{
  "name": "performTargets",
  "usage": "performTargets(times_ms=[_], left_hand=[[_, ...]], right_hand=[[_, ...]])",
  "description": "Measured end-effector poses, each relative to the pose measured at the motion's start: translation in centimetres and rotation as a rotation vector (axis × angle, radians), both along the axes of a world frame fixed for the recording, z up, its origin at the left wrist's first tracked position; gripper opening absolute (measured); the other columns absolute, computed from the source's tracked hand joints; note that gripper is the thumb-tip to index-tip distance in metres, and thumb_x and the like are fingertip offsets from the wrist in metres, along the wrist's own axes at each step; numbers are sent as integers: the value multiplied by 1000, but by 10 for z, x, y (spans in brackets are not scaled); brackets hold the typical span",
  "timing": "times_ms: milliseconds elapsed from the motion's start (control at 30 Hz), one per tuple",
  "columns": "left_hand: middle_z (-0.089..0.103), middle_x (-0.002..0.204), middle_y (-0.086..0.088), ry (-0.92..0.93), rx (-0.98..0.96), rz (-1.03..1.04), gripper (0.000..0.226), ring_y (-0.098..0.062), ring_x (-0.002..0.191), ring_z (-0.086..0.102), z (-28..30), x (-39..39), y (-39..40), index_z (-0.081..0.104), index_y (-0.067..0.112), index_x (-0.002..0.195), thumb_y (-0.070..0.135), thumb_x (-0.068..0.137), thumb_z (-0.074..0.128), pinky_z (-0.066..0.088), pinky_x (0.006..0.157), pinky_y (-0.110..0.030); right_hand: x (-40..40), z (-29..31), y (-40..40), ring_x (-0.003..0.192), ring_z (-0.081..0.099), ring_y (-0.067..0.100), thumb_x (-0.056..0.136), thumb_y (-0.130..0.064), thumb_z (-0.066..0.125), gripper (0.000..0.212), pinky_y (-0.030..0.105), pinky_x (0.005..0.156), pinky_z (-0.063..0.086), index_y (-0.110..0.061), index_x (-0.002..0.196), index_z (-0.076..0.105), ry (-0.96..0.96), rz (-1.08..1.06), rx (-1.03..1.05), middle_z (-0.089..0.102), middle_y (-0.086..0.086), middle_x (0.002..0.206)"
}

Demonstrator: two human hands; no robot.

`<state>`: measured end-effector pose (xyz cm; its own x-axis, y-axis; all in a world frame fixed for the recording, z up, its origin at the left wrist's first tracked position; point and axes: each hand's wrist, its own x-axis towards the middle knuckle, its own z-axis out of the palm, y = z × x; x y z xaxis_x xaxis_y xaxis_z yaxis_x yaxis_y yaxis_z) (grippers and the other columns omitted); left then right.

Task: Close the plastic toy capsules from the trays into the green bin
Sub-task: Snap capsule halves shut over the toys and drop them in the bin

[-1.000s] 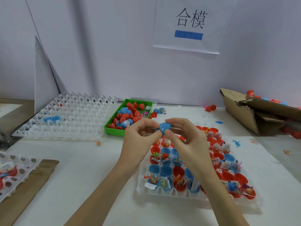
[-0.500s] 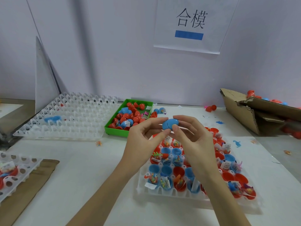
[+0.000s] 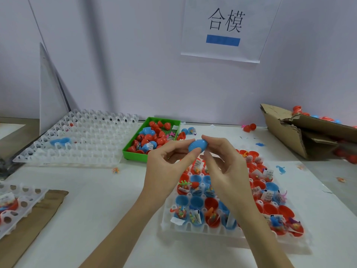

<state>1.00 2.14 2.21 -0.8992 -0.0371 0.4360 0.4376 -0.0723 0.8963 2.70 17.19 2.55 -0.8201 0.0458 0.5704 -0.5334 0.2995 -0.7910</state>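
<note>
A blue egg-shaped capsule [image 3: 197, 145] is held in the air between both hands, its two halves joined. My left hand [image 3: 168, 167] pinches its left end with thumb and fingertips. My right hand [image 3: 224, 167] pinches its right end. Below them lies a clear tray [image 3: 202, 228] with several open red and blue capsule halves that hold small toys and paper slips. The green bin [image 3: 133, 153] sits behind my left hand, with several red and blue capsules inside.
Empty clear trays [image 3: 77, 140] are stacked at the back left. Another tray [image 3: 21, 204] lies on cardboard at the left edge. A torn cardboard box [image 3: 289, 132] with capsules stands at the right. Loose capsules [image 3: 249, 127] and tiny toys dot the white table.
Both hands have lifted the blue capsule a little and turned it sideways. Its full joined egg shape now shows between the fingertips.
</note>
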Motion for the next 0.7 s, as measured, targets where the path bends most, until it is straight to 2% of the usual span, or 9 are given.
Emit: performTargets(times_ms=[100,167,267,400,500,567,700], left_hand=[[81,100,8,-32,47,-52,24,-9,97,76,2,0,-1,81,26,109,18,87,81,57,81,-15],[81,100,9,-41,50,-67,23,-8,98,76,2,0,1,80,27,108,19,87,81,57,81,-13],[81,103,8,-67,66,-104,29,-7,101,75,2,3,5,80,23,112,28,83,81,56,82,-13],[81,100,11,-57,17,-94,23,-7,99,76,-1,3,7,80,27,110,19,88,80,57,81,-14],[80,97,18,-43,-29,-53,25,-2,97,75,0,6,10,78,37,105,18,89,80,56,78,-11],[79,97,19,-16,-53,-36,27,-1,96,74,-2,6,11,77,38,106,17,89,80,56,79,-11],[80,96,16,-9,-75,-11,25,-4,93,76,-3,8,12,78,33,108,18,88,81,57,79,-13]], right_hand=[[3,0,-4,110,66,0,92,-9,73,46,15,94,54,-26,131,55,10,-26,151,65,-15,127],[5,0,-6,104,64,-6,88,-16,78,50,9,91,52,-25,132,57,12,-101,202,65,-18,121],[5,-2,-7,96,59,-19,84,-13,80,44,1,85,46,-19,124,63,43,-175,153,60,-30,105],[6,-2,-8,95,55,-23,82,-16,79,43,0,79,46,-26,120,61,15,-196,177,54,-35,103],[9,0,-11,93,55,-25,82,-27,70,39,-6,80,39,-29,119,58,25,-225,180,53,-35,100],[11,2,-13,92,55,-24,81,-37,60,41,-6,78,40,-29,121,57,-5,-215,175,54,-32,98],[12,5,-11,91,54,-26,81,-38,54,50,-7,77,38,-14,125,62,-29,-216,205,58,-15,99]])
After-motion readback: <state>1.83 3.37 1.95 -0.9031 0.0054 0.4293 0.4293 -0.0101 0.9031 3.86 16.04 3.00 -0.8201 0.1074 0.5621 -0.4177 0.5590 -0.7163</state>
